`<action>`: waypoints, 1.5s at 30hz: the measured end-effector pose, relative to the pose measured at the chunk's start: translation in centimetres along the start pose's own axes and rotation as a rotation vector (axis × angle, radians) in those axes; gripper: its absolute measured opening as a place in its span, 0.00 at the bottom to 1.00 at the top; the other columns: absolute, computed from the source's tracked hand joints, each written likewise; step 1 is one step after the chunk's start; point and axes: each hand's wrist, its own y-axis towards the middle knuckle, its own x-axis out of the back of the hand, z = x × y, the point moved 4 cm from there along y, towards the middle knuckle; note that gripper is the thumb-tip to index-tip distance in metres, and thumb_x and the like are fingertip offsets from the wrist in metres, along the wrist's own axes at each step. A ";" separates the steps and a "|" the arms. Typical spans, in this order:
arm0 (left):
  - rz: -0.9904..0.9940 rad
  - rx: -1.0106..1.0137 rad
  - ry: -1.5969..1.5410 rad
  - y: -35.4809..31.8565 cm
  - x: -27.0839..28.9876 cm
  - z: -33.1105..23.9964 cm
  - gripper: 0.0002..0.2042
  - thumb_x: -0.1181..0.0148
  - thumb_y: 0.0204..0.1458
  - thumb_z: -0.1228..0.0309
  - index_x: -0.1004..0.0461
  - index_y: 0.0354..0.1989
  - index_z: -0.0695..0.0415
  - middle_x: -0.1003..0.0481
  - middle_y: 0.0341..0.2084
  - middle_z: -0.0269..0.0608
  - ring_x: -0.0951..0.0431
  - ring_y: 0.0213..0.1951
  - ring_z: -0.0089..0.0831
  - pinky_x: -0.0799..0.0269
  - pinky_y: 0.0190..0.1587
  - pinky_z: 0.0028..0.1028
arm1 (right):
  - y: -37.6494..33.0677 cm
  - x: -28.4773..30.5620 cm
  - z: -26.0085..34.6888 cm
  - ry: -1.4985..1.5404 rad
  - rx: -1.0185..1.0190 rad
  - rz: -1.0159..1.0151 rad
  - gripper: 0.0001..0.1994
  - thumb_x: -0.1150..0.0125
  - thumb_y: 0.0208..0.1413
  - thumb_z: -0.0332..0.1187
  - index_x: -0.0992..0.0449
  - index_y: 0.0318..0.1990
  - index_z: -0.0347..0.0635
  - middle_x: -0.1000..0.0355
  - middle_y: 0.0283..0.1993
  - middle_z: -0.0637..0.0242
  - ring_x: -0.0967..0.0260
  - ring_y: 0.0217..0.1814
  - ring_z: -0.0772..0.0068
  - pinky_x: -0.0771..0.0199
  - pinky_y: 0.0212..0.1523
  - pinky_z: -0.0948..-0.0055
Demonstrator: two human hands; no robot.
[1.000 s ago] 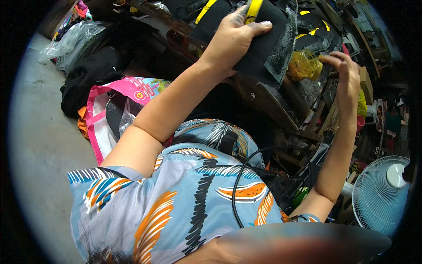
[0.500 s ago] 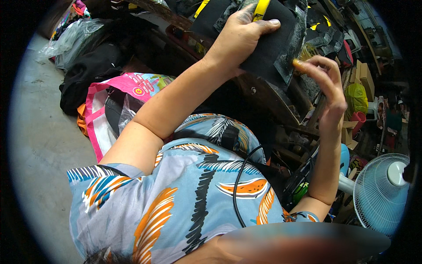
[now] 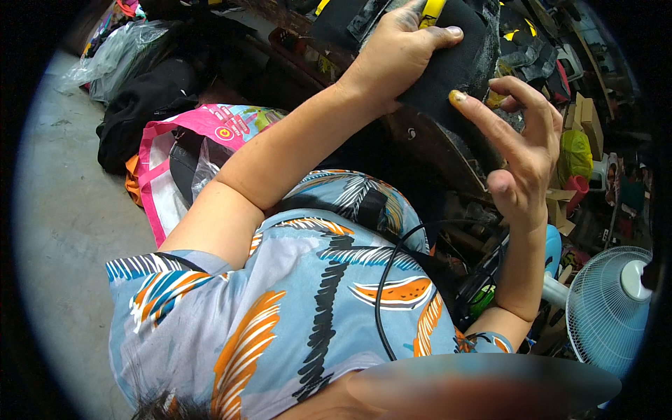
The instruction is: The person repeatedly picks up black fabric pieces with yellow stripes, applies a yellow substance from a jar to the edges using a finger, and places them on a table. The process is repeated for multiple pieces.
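Observation:
At the top of the view my left hand (image 3: pixel 400 50) grips a black flat sheet (image 3: pixel 448 78), its thumb lying on the upper face and its fingers hidden. Beside that thumb runs a yellow strip (image 3: pixel 432 11). The sheet's right edge looks rough and whitish. My right hand (image 3: pixel 523 136) has its fingers apart and holds nothing. A yellowish smear coats the tip of its index finger, which lies over the sheet's lower right edge; whether it touches, I cannot tell.
A pink and white bag (image 3: pixel 155 175) and a clear plastic bag (image 3: pixel 129 59) rest at left on the grey floor (image 3: pixel 63 231). A white fan (image 3: pixel 607 308) stands at right. Cardboard boxes (image 3: pixel 589 126) and a yellow-green bag (image 3: pixel 575 155) crowd the far right. A black cable (image 3: pixel 381 301) crosses my shirt.
My right hand has turned and its index finger has moved left over the sheet's edge, with its fingers more spread. My left hand and the sheet have shifted slightly to the right.

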 end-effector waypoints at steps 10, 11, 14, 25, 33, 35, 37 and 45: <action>-0.004 -0.074 0.111 -0.5 -0.2 -0.4 0.14 0.44 0.56 0.76 0.31 0.50 0.65 0.23 0.36 0.42 0.20 0.35 0.24 0.21 0.37 0.21 | -0.4 1.4 -1.6 0.175 -0.143 -0.064 0.44 0.76 0.57 0.73 0.16 0.43 0.50 0.31 0.49 0.63 0.36 0.41 0.68 0.45 0.51 0.68; -0.006 -0.068 0.125 -0.6 -0.5 -0.4 0.14 0.44 0.56 0.76 0.31 0.50 0.65 0.23 0.36 0.42 0.20 0.35 0.24 0.22 0.37 0.21 | -0.2 1.6 -2.2 0.175 -0.210 -0.090 0.44 0.79 0.58 0.72 0.17 0.46 0.50 0.32 0.50 0.62 0.36 0.41 0.68 0.45 0.52 0.67; 0.052 -0.078 0.088 -1.1 -1.1 -0.4 0.14 0.43 0.57 0.75 0.31 0.50 0.66 0.23 0.37 0.41 0.21 0.36 0.23 0.22 0.40 0.21 | 0.3 1.1 -2.5 -0.070 -0.240 -0.084 0.40 0.71 0.58 0.71 0.21 0.52 0.50 0.32 0.49 0.66 0.36 0.39 0.70 0.43 0.49 0.66; -0.049 -0.071 0.088 -0.8 0.7 -2.6 0.16 0.43 0.56 0.76 0.31 0.53 0.65 0.23 0.38 0.40 0.20 0.37 0.24 0.22 0.42 0.21 | -2.3 1.5 -3.1 0.053 -0.138 -0.104 0.33 0.62 0.60 0.66 0.17 0.43 0.50 0.31 0.43 0.65 0.35 0.39 0.69 0.39 0.48 0.65; -0.188 -0.273 0.115 -0.4 5.8 -9.8 0.17 0.43 0.55 0.77 0.31 0.54 0.64 0.22 0.39 0.43 0.19 0.38 0.27 0.20 0.43 0.24 | -10.3 -4.6 -14.4 0.763 -1.038 -0.542 0.23 0.59 0.69 0.50 0.34 0.58 0.43 0.34 0.39 0.70 0.36 0.37 0.82 0.33 0.40 0.78; -0.161 -0.250 0.103 -0.1 5.8 -9.7 0.17 0.43 0.55 0.78 0.31 0.55 0.64 0.22 0.39 0.42 0.19 0.37 0.27 0.21 0.43 0.24 | -11.4 -7.5 -14.6 0.968 -1.081 -0.616 0.24 0.58 0.69 0.50 0.41 0.64 0.44 0.35 0.40 0.69 0.36 0.35 0.82 0.33 0.36 0.79; -0.146 -0.190 0.107 0.5 5.5 -8.7 0.18 0.43 0.55 0.78 0.31 0.55 0.64 0.22 0.39 0.41 0.19 0.37 0.26 0.21 0.43 0.23 | -11.9 -8.6 -14.8 0.843 -1.070 -0.557 0.27 0.57 0.69 0.49 0.47 0.68 0.46 0.35 0.42 0.67 0.36 0.33 0.82 0.34 0.33 0.81; -0.079 0.152 0.166 4.0 3.8 -1.2 0.21 0.43 0.56 0.75 0.37 0.59 0.65 0.24 0.41 0.38 0.21 0.36 0.21 0.22 0.39 0.20 | -11.5 -7.6 -14.3 0.887 -0.983 -0.602 0.29 0.57 0.68 0.49 0.49 0.69 0.44 0.35 0.45 0.65 0.34 0.32 0.82 0.34 0.32 0.83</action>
